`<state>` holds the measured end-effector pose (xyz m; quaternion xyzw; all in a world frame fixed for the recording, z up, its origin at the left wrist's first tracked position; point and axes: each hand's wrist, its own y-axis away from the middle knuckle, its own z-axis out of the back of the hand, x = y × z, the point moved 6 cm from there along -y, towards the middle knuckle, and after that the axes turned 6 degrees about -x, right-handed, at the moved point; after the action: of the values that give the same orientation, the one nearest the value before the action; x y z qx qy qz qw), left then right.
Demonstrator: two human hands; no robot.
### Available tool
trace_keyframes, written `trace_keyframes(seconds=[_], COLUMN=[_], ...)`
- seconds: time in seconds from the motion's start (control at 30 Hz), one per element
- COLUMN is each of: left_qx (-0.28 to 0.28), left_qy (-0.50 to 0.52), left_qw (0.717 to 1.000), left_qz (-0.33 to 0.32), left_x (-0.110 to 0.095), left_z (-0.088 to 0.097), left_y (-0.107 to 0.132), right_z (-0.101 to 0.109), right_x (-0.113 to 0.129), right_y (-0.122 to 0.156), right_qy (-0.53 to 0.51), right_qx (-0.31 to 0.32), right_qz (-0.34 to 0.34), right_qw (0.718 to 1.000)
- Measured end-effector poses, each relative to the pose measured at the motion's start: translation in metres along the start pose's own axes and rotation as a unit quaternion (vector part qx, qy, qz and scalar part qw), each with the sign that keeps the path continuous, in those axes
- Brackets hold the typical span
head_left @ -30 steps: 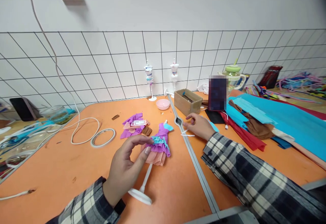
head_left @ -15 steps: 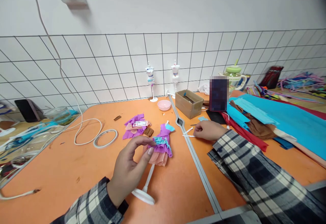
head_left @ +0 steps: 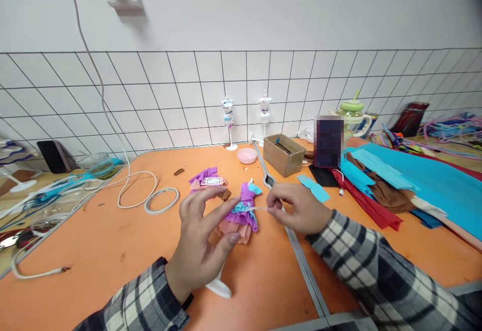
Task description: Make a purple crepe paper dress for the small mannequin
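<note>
Head: dress (head_left: 246,217); box (head_left: 277,160) with blue bit (head_left: 277,140) inside.

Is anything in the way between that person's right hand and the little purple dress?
Nothing visible blocks it. The right hand pinches a thin white strip, which spans the gap toward the little dress. The left hand is open at the dress's other side; the cardboard box sits farther back, outside that gap.
</note>
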<state>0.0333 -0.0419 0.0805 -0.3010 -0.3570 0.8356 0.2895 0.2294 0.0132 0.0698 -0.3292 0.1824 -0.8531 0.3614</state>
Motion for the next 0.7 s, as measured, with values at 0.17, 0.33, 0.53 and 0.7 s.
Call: trace_keyframes(seconds=[0.17,0.33,0.53,0.7], left_qx=[0.029,0.035,0.036,0.058], left_qy=[-0.085,-0.064,-0.043,-0.031], left_qw=[0.996,0.997,0.997,0.996], left_qz=[0.003,0.026,0.060,0.063], left_x=[-0.005,0.003,0.009,0.007], left_z=[-0.006,-0.010,-0.011,-0.015], left_y=[0.002,0.001,-0.001,0.001], right_z=[-0.019,-0.022,-0.018,-0.025], right_x=[0.049,0.049,0.046,0.048], right_y=[0.011,0.016,0.018,0.016], right_qy=[0.120,0.103,0.063,0.082], right_qx=[-0.112,-0.151,-0.217,-0.195], right_qz=[0.094,0.066,0.042,0.073], right_qw=[0.982,0.981,0.973,0.975])
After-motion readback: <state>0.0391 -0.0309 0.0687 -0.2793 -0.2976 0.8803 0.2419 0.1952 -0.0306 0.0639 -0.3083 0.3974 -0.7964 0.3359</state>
